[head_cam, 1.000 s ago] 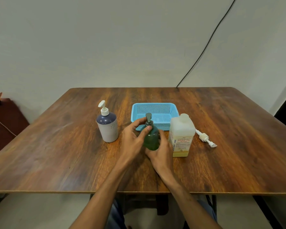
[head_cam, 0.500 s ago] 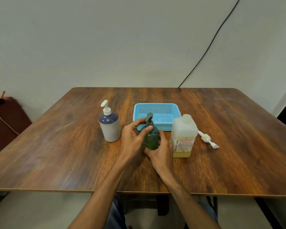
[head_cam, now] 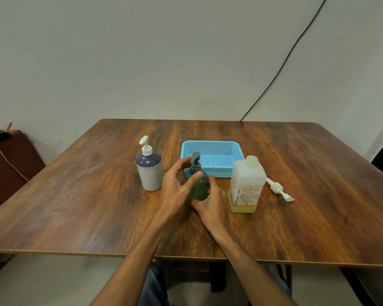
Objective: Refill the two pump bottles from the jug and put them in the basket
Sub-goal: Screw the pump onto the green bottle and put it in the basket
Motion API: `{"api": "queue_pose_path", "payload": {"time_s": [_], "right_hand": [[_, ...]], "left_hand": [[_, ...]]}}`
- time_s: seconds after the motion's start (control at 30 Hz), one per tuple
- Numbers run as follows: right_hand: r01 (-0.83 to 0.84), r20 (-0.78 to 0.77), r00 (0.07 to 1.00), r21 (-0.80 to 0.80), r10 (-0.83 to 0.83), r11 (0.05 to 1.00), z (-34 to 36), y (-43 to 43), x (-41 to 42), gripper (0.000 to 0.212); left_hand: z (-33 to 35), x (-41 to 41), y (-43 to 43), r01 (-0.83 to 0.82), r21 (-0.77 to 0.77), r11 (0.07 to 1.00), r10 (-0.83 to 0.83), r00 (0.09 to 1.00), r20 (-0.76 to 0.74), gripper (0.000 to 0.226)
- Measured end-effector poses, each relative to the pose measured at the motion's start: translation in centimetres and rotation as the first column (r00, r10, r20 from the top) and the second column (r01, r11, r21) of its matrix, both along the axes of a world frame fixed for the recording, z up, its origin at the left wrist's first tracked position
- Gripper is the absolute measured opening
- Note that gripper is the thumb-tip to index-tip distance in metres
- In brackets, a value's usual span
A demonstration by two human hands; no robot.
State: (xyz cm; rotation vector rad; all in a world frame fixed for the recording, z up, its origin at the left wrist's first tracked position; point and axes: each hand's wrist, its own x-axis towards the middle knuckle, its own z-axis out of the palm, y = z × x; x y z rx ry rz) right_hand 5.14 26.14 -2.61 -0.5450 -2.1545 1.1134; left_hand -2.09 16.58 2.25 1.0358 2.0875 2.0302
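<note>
My right hand wraps low around the green bottle, steadying it on the tabletop just in front of the basket, with the jug near on its right. My left hand pinches the pump collar between thumb and fingers. I should twist only the collar, keeping the bottle upright and planted.

Two bottles, one jug, one basket
</note>
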Motion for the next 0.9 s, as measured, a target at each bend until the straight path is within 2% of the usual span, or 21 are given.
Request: {"api": "queue_pose_path", "payload": {"time_s": [0.13,0.2,0.3,0.5,0.63,0.9], "right_hand": [[-0.112,0.076,0.990,-0.036,0.115,0.993,0.3,0.7,0.3,0.079],[-0.146,0.113,0.982,-0.076,0.154,0.986,0.0,1.0,0.6,0.095],[-0.184,0.148,0.969,-0.091,0.196,0.979,-0.6,1.4,1.1,0.110],[-0.242,0.212,0.944,-0.080,0.254,0.967,-1.2,1.7,1.5,0.110],[-0.252,0.251,0.933,-0.057,0.258,0.966,-1.3,1.9,1.2,0.099],[-0.235,0.226,0.947,0.006,0.228,0.972,-1.4,2.3,0.3,0.090]], "left_hand": [[-1.9,-0.4,-1.1,0.065,-0.087,0.994,-0.057,0.994,0.098,0.097],[-2.6,-0.6,-1.5,0.067,-0.161,0.985,-0.055,0.995,0.080,0.106],[-3.0,-1.1,-1.9,0.071,-0.221,0.973,-0.063,0.997,0.046,0.092],[-0.6,-2.2,-2.0,0.017,-0.154,0.988,-0.017,1.000,0.000,0.068],[2.4,-4.1,-0.6,-0.033,-0.091,0.995,0.027,0.997,-0.074,0.067],[3.6,-8.0,3.7,-0.145,-0.167,0.975,0.126,0.985,-0.118,0.070]]}}
